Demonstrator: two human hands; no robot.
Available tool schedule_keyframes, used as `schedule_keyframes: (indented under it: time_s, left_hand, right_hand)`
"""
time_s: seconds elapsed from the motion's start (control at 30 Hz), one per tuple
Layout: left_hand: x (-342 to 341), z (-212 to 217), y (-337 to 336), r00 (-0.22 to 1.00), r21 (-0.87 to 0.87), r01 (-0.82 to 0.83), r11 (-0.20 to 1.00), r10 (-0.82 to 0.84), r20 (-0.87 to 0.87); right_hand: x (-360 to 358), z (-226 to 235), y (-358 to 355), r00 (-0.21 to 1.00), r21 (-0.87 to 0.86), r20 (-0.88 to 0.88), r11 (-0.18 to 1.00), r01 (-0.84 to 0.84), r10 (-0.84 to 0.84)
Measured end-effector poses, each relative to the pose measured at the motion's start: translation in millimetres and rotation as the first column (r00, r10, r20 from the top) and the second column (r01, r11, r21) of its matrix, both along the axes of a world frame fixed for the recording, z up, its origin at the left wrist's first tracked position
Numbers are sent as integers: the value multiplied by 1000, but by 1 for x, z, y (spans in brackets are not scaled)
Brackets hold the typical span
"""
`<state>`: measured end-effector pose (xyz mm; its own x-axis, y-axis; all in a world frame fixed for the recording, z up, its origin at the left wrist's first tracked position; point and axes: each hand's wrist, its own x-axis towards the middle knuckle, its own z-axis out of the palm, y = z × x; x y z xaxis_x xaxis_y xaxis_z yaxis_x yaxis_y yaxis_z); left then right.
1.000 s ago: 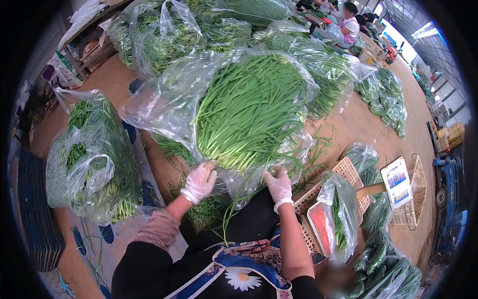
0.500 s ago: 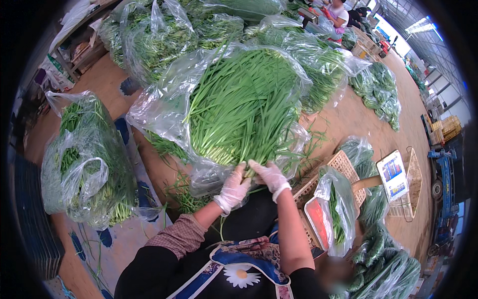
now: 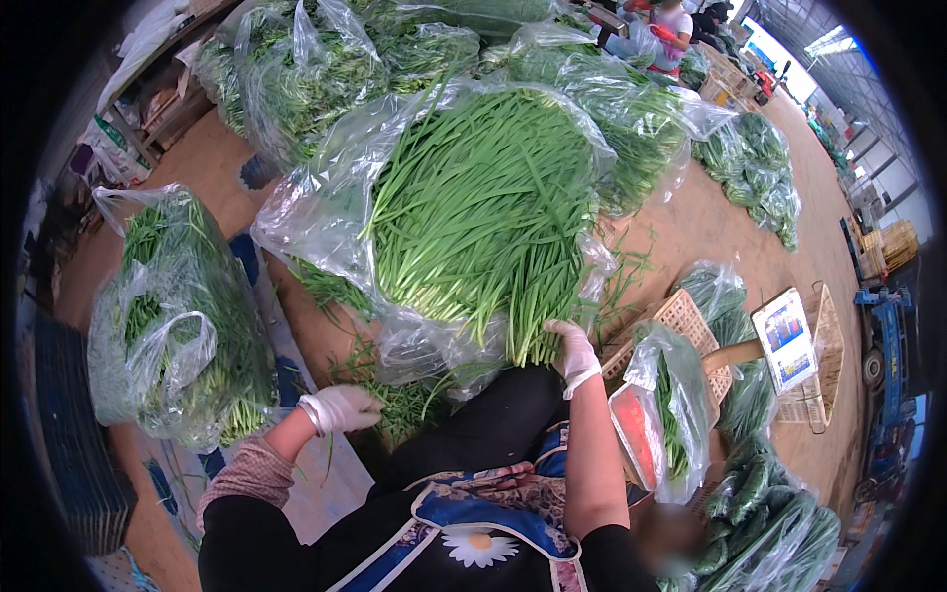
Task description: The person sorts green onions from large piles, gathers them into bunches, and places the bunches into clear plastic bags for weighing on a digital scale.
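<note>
Long flat green leaves, apparently garlic chives (image 3: 483, 207), lie heaped in a wide-open clear plastic bag (image 3: 321, 212) before me, pale stalk ends toward me. My right hand (image 3: 574, 357), in a thin white glove, is closed around stalks at the heap's near right corner. Away to the left, my gloved left hand (image 3: 340, 407) hovers over loose leaf scraps (image 3: 400, 409), its fingers loosely bent and apart. No bundle shows in it.
A full bag of greens (image 3: 182, 316) stands at left. To the right are a tan plastic crate (image 3: 681, 326), a scale display (image 3: 784, 340) and a bagged bunch (image 3: 671, 414). More filled bags (image 3: 316, 89) line the back. A person (image 3: 671, 35) sits at the far right.
My left hand has left the stalk ends and swung down and left over the scraps. My right hand has shifted slightly right, staying at the stalks.
</note>
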<state>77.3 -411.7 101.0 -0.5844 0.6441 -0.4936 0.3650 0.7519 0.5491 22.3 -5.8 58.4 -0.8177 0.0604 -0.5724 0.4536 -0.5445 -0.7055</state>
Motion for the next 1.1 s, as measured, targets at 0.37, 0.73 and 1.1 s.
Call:
schedule_keyframes:
  time_s: [0.37, 0.73, 1.1]
  left_hand:
    - [-91, -39, 211, 805, 267, -453, 851, 261, 533]
    - [-166, -4, 176, 429, 13, -686, 727, 390, 815]
    - [-155, -3, 179, 442, 31, -749, 661, 465, 767]
  right_hand:
    - [17, 29, -56, 964, 907, 43, 395, -147, 261]
    - [7, 14, 4, 969, 151, -236, 982, 115, -77]
    - [40, 79, 32, 923, -308, -335, 948, 83, -189]
